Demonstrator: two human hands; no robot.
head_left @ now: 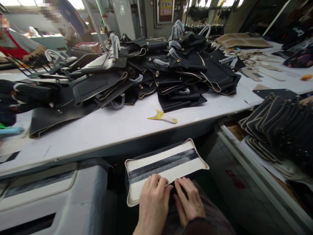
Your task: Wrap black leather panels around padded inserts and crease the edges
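On my lap lies a bag (166, 166) with its cream rectangular bottom facing up, a dark band along its length and raised seams at the corners. Black material shows around its far edge. My left hand (155, 199) is closed on the near edge, thumb and fingers pinching the seam left of the middle. Just to its right, my right hand (189, 197) also grips that edge, fingertips pressed together and almost touching the left thumb. The underside of the bag is hidden. A yellow and white cutting tool (162, 116) lies on the white table (97, 137) ahead.
Black half-made bags (166, 65) are heaped across the table. At the right, a bin (242, 156) holds stacked dark panels (281, 130). On my left, a grey-covered surface (85, 195) carries another cream panel (44, 186). People work at the far left.
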